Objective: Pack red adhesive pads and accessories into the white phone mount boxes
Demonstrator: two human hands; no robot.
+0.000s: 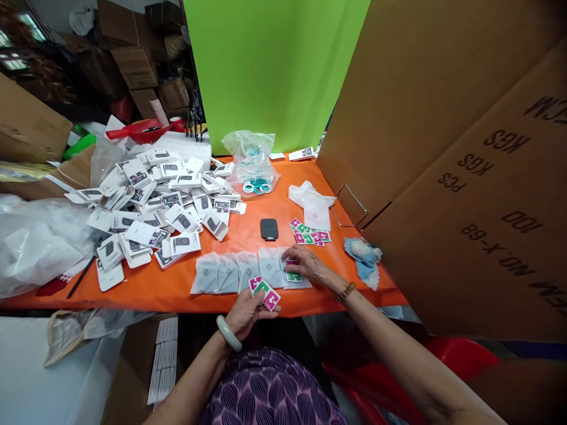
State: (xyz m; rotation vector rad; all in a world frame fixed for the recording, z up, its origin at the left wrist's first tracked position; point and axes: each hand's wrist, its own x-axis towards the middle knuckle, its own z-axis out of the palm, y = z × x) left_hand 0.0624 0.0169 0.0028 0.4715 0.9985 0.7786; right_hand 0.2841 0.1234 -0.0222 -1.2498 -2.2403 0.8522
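My left hand [248, 313] holds a small fan of pink and green printed cards [264, 293] near the table's front edge. To its right, my right hand [310, 265] is closed with its fingertips on a green and pink card [293, 275], which lies over the rightmost pouch of a row. Several white translucent pouches [228, 274] with a recycling mark form that row, side by side and touching. Behind them lies a flat black square device [269, 228]. More cards [305, 234] are spread loosely beyond my right hand, beside a few loose white pouches [317, 216].
Many small white printed boxes [181, 218] are heaped on the left of the orange table [248, 230]. A clear bag [250, 156] with teal rings stands at the back. A blue and white cloth [363, 260], a metal wire frame [352, 206] and a large cardboard box [465, 195] bound the right side.
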